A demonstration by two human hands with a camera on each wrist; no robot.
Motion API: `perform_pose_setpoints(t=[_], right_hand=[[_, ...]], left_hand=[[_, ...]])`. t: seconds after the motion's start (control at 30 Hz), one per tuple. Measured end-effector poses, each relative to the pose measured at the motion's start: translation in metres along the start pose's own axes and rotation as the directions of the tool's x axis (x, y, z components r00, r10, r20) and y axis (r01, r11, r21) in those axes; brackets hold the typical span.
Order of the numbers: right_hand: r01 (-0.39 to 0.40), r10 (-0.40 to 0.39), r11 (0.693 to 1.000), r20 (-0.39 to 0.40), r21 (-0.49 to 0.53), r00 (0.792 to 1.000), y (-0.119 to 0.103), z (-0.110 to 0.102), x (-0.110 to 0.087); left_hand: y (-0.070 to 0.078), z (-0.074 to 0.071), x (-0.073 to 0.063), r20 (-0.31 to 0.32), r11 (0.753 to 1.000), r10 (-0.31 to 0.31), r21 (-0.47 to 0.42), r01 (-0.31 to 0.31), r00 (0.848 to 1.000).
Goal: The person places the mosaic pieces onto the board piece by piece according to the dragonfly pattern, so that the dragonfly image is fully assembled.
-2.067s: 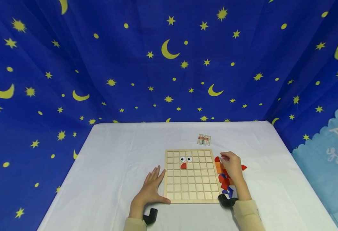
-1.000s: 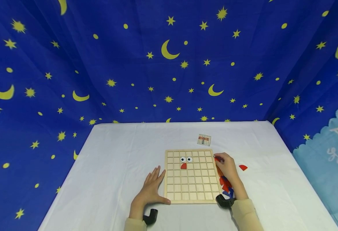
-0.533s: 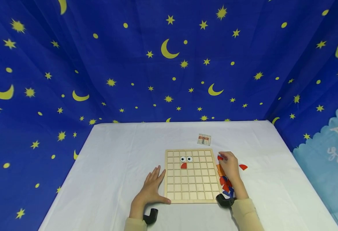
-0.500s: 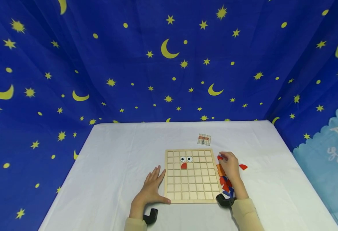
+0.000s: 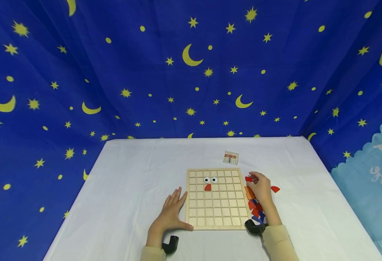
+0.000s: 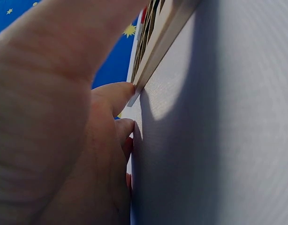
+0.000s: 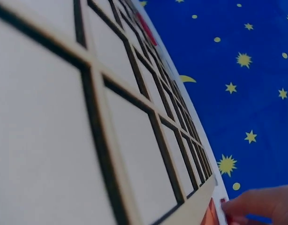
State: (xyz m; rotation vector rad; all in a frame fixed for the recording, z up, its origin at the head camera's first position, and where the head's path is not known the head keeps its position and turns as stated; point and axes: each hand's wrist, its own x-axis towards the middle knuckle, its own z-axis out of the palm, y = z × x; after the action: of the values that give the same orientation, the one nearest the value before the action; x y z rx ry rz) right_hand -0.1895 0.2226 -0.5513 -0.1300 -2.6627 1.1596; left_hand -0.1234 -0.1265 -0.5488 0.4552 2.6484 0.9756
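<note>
Left hand (image 5: 170, 214) spread against board (image 5: 216, 203); right hand (image 5: 261, 189) pinching red piece (image 5: 248, 179).
Board low centre of head frame, eyes (image 5: 206, 180) and red quarter (image 5: 208, 187) toward its upper left. Pinched piece just off board's upper right, above orange pieces (image 5: 250, 195). Card (image 5: 231, 158) higher in frame.

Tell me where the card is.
In the head view, the card lies beyond the board, near its far right corner, up-left of the right hand.
</note>
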Motion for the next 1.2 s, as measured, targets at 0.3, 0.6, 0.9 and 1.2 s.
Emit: perform_pose_setpoints(t=[0.3,0.6,0.9,1.2], right_hand=[[0.057,-0.06,0.995,0.026,0.086,0.998,-0.029,-0.001,-0.006],[0.192,-0.203,0.973,0.076,0.127,0.976,-0.058,0.019,-0.021],[0.237,-0.246,0.947,0.011,0.217,0.969,-0.075,0.048,-0.037],[0.213,-0.248,0.944,0.117,0.25,0.962,-0.088,0.069,-0.054]], left_hand=[[0.001,0.0,0.0,-0.003,1.0,-0.011,-0.001,0.011,1.0],[0.001,-0.002,-0.001,-0.001,1.0,-0.008,-0.003,0.008,1.0],[0.001,-0.002,-0.003,0.004,1.0,-0.011,0.009,0.011,1.0],[0.001,-0.003,-0.003,-0.003,0.999,0.018,0.032,-0.018,1.0]])
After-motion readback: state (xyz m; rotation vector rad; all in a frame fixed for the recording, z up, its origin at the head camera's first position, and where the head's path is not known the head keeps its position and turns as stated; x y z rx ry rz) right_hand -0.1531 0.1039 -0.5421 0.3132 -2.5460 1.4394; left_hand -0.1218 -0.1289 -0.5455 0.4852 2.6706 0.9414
